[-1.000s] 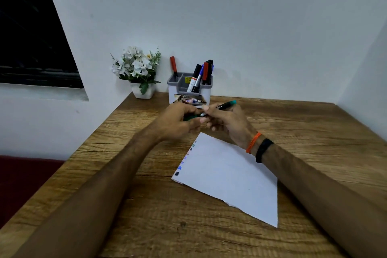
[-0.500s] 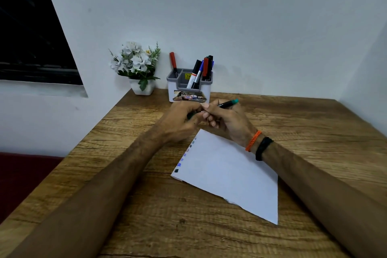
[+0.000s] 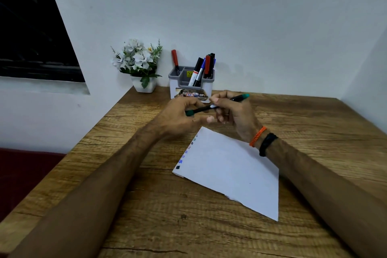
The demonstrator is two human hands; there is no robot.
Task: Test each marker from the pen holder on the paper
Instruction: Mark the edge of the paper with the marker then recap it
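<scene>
Both my hands hold one green marker (image 3: 237, 98) above the desk, just beyond the far corner of the white paper (image 3: 228, 167). My right hand (image 3: 234, 114) grips the black barrel, whose green end sticks out to the right. My left hand (image 3: 180, 115) is closed around the green cap at the marker's other end. Small colour marks run along the paper's left edge. The grey and white pen holder (image 3: 190, 88) stands against the wall behind my hands, with several markers upright in it.
A white pot of white flowers (image 3: 139, 65) stands left of the holder in the desk's back corner. The wooden desk (image 3: 188, 222) meets walls behind and at right. Its left edge drops off beside a dark window.
The view has tilted up slightly. My hands stay together on the green marker; the green cap in my left hand now shows more clearly at the marker's left end.
</scene>
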